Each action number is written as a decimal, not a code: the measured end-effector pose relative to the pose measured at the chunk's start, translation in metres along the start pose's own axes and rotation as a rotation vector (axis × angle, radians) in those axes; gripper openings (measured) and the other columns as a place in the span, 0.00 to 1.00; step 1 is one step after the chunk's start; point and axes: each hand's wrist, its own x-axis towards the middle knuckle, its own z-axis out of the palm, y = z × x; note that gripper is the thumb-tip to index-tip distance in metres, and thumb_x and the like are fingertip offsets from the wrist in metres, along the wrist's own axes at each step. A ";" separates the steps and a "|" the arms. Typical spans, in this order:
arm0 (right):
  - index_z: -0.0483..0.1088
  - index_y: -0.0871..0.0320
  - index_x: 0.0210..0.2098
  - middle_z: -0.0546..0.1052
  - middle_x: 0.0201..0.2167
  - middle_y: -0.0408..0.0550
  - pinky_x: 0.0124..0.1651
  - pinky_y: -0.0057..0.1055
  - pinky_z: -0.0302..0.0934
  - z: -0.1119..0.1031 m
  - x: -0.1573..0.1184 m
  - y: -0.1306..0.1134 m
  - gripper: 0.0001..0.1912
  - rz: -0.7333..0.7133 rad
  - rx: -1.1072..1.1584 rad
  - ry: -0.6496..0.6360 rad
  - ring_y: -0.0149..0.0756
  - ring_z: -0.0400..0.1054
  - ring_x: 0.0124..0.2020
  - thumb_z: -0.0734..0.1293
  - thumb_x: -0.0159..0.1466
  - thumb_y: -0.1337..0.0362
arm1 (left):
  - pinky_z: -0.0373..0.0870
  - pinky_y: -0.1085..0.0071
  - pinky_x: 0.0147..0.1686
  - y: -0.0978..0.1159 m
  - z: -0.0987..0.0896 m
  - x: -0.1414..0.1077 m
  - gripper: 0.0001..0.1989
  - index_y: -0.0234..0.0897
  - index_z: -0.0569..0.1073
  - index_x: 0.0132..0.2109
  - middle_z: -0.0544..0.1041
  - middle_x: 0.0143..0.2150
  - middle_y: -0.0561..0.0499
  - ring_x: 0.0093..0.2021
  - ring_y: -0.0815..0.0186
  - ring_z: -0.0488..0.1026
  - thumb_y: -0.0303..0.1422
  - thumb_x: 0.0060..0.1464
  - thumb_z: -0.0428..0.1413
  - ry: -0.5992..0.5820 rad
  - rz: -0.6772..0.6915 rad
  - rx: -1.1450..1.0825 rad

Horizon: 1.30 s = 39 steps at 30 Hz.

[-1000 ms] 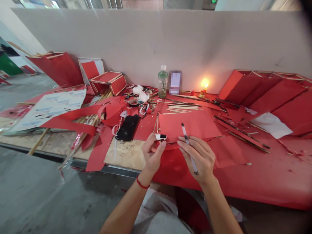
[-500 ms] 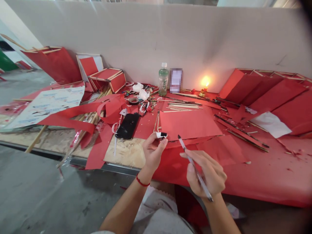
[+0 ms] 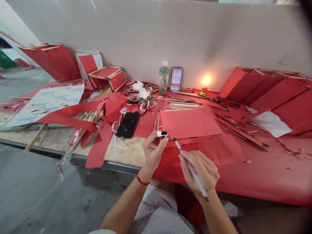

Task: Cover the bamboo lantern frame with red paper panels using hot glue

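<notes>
Grip of the right hand (image 3: pixel 200 170) is clamped on a pen (image 3: pixel 198 181), dark tip toward 11 o'clock; left hand (image 3: pixel 154 149), at the right's 10 o'clock, curls beside a red panel (image 3: pixel 191 123), its hold unclear.

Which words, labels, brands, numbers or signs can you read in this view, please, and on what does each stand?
None can be read with certainty.
Bottle: characters on its label, too blurred to read.
White sheet at the left: rows of print, too small to read.
Upright screen beside the bottle: pixelated, nothing legible.
Pen in the right hand: no lettering I can make out.
</notes>
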 end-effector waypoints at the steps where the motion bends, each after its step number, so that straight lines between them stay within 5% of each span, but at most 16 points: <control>1: 0.73 0.63 0.44 0.77 0.27 0.48 0.30 0.29 0.68 0.000 0.000 0.000 0.14 0.003 0.002 -0.009 0.32 0.70 0.26 0.68 0.60 0.80 | 0.70 0.73 0.34 0.000 0.000 0.000 0.08 0.39 0.80 0.36 0.77 0.30 0.52 0.30 0.68 0.72 0.39 0.53 0.65 0.001 -0.005 -0.003; 25: 0.72 0.62 0.37 0.73 0.22 0.42 0.28 0.23 0.60 -0.009 0.014 -0.011 0.06 0.179 -0.059 -0.116 0.25 0.64 0.21 0.64 0.67 0.75 | 0.71 0.73 0.32 0.001 0.001 0.001 0.11 0.39 0.80 0.34 0.78 0.29 0.52 0.30 0.68 0.73 0.42 0.51 0.66 0.009 -0.062 -0.030; 33: 0.71 0.60 0.33 0.71 0.17 0.37 0.25 0.19 0.56 -0.012 0.028 -0.007 0.09 0.347 -0.053 -0.117 0.22 0.65 0.17 0.64 0.70 0.67 | 0.71 0.73 0.34 -0.003 0.000 0.000 0.10 0.40 0.81 0.35 0.77 0.29 0.52 0.30 0.68 0.73 0.41 0.51 0.66 0.008 -0.047 -0.055; 39: 0.67 0.60 0.28 0.67 0.13 0.35 0.22 0.21 0.49 -0.005 0.040 -0.002 0.16 0.337 -0.155 -0.153 0.20 0.62 0.13 0.62 0.72 0.62 | 0.70 0.73 0.33 -0.003 -0.001 0.000 0.09 0.40 0.81 0.35 0.77 0.29 0.52 0.30 0.68 0.73 0.40 0.51 0.67 0.002 -0.045 -0.056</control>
